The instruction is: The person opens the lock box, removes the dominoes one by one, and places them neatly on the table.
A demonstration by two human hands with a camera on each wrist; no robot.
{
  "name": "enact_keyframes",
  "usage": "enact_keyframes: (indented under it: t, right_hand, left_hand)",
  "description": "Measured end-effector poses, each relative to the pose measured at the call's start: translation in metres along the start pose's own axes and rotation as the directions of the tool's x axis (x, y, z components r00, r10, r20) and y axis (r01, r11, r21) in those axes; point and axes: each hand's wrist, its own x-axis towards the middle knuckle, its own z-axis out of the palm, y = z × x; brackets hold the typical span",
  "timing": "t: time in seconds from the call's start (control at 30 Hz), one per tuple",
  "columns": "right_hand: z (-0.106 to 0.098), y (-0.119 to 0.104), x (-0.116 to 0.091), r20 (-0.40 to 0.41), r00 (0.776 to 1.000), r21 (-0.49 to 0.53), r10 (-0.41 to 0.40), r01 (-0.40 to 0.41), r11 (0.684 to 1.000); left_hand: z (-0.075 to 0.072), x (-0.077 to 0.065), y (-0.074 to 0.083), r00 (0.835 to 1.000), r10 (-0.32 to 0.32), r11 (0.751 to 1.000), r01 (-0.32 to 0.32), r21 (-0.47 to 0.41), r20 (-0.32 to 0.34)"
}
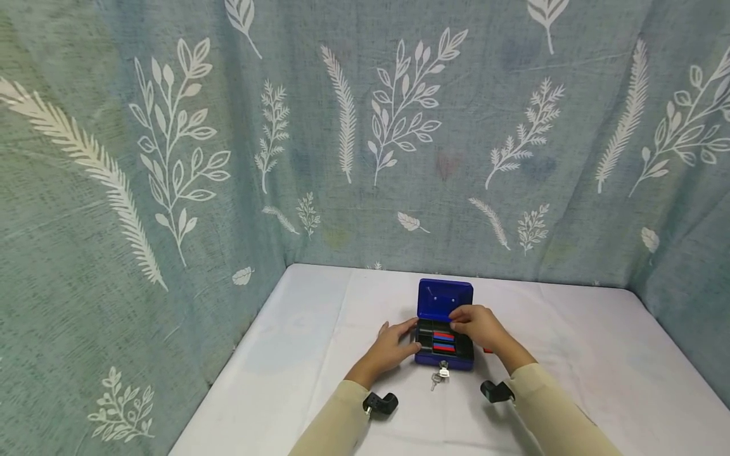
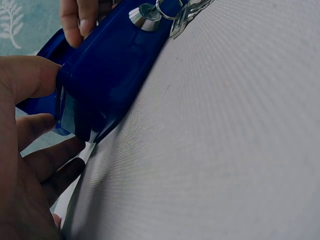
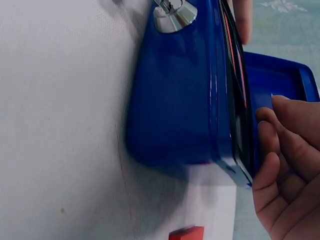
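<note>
Left grip (image 1: 390,349) spread against blue box (image 3: 172,95) (any key (image 2: 188,20) lettering illegible); right grip (image 1: 480,325) curled, hold unclear.

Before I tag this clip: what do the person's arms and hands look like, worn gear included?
The left sleeve and right sleeve are long, plain and pale beige. The left wrist camera and right wrist camera are small, stubby and black. The left hand and right hand show no gloves.

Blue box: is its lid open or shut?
Open: the lid stands raised at the back, and the black tray inside shows in the head view.
</note>
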Motion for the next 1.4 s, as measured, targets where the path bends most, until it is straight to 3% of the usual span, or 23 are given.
enact_keyframes:
  t: [0.1,0.43,0.73,1.4]
  right_hand:
    - [0.002,-0.002,0.001,0.003,0.999,-0.014,-0.033,0.033,0.999]
    - [0.010,-0.006,0.004,0.041,0.999,-0.086,0.022,-0.019,0.996]
    - [0.014,-0.012,0.002,0.062,0.998,-0.173,0.014,-0.003,0.985]
    - [0.016,-0.009,0.000,0.070,0.997,-0.198,-0.013,0.027,0.980]
  left_hand:
    - [0.000,0.000,0.000,1.000,0.000,1.000,0.000,-0.005,0.002]
    - [0.000,0.003,0.000,1.000,0.003,1.000,-0.003,0.008,0.001]
    - [0.000,0.002,-0.002,1.000,-0.012,1.000,0.012,0.010,0.008]
    - [0.000,0.001,0.000,1.000,-0.003,1.000,0.003,-0.001,0.004]
